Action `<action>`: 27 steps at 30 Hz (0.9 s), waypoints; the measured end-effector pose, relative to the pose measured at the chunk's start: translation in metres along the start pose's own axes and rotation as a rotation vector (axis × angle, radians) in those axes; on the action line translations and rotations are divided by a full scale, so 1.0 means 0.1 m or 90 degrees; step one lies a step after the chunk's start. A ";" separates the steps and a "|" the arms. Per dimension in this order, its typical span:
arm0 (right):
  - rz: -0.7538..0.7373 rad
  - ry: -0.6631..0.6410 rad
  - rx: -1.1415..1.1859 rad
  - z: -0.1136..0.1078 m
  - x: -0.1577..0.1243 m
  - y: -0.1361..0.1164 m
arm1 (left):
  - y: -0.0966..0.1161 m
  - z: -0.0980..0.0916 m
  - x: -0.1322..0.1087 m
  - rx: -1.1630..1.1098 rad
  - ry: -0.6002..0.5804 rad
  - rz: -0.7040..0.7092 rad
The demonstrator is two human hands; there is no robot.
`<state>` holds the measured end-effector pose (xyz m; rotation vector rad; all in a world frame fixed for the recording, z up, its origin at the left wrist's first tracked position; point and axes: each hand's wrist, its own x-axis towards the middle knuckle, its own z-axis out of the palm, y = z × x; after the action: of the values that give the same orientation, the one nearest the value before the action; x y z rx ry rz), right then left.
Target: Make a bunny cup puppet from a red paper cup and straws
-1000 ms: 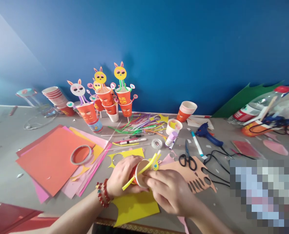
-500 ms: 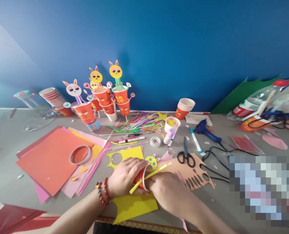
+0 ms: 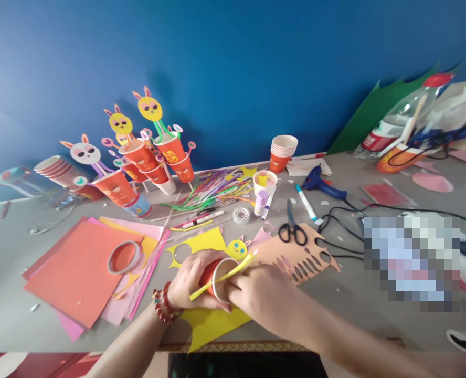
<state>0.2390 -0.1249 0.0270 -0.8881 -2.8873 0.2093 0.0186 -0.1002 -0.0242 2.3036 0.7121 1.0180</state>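
My left hand [image 3: 196, 273] is wrapped around a red paper cup [image 3: 208, 276], tipped so its white-rimmed mouth faces right. A thin yellow strip [image 3: 225, 274] crosses the mouth and sticks out on both sides, with a small pale end at the upper right. The fingers of my right hand [image 3: 256, 289] reach into the cup, so their tips and anything between them are hidden. Just beyond the cup lies a yellow paper rabbit face [image 3: 237, 249] with blue eyes. Beneath my hands is cut yellow paper [image 3: 213, 328].
Scissors [image 3: 293, 231] rest on cut peach paper [image 3: 315, 254]. A blue glue gun [image 3: 324, 185] with its cable lies to the right. Finished rabbit cups [image 3: 118, 188] stand at the back left, behind coloured sheets [image 3: 75, 268] and a tape roll [image 3: 123, 257]. A glue stick [image 3: 261, 203] stands near a white cup [image 3: 265, 182].
The view has tilted and shifted, so things at the back appear further left. My right fingers remain inside the cup, and the cup's mouth and yellow strip have turned slightly.
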 end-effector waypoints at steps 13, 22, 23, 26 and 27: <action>-0.037 -0.014 -0.028 -0.17 -0.04 -0.01 | -0.01 -0.02 -0.04 -0.030 0.027 -0.032; 0.000 -0.017 0.011 -0.17 0.01 0.01 | 0.05 -0.02 -0.06 -0.042 0.026 -0.055; 0.003 -0.026 0.016 -0.16 0.02 0.01 | 0.05 -0.02 -0.07 -0.034 0.023 -0.052; 0.037 -0.054 0.021 -0.16 0.03 -0.01 | 0.03 0.00 -0.09 -0.015 0.007 -0.039; 0.044 -0.054 0.019 -0.15 0.03 -0.01 | 0.02 0.01 -0.09 -0.013 0.003 -0.033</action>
<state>0.2382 -0.1228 0.0424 -0.9970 -2.9241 0.3033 0.0143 -0.1081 -0.0278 2.2550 0.7562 1.0027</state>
